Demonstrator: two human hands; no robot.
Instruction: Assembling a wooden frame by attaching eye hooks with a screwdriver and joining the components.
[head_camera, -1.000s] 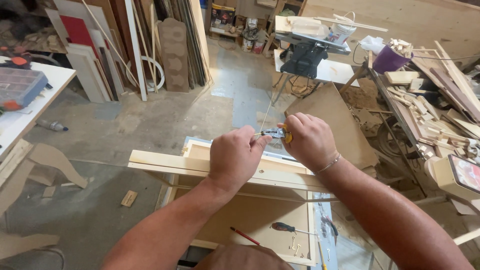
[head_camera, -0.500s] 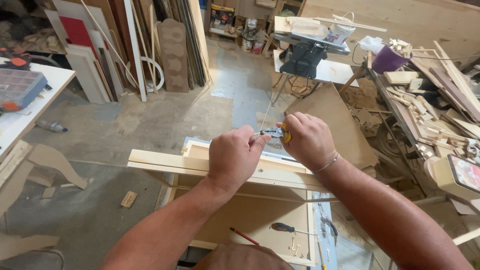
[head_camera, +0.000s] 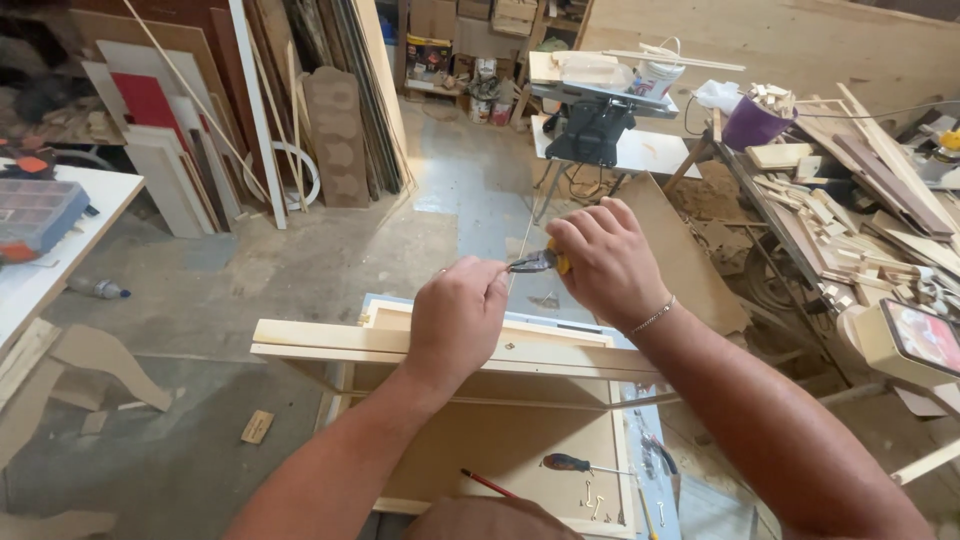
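Note:
My right hand (head_camera: 605, 262) grips pliers (head_camera: 535, 263) with yellow handles, the dark jaws pointing left. My left hand (head_camera: 458, 318) is closed just left of the jaws, fingertips pinched on something too small to make out. Both hands hover over the top rail of a pale wooden frame (head_camera: 330, 340) that stands on a flat board (head_camera: 500, 450). On that board lie a screwdriver (head_camera: 580, 465) with a dark red and blue handle, a red pencil (head_camera: 488, 483) and a few small metal hooks (head_camera: 592, 495).
A white table (head_camera: 40, 280) with a compartment box (head_camera: 35, 212) stands at left. Boards and panels (head_camera: 200, 130) lean on the back wall. A table saw (head_camera: 595, 125) stands behind, a cluttered bench of wood offcuts (head_camera: 830, 220) at right. A bottle (head_camera: 98, 289) lies on the floor.
Both hands stay at the same spot above the frame rail; the pliers keep their position. No clear movement.

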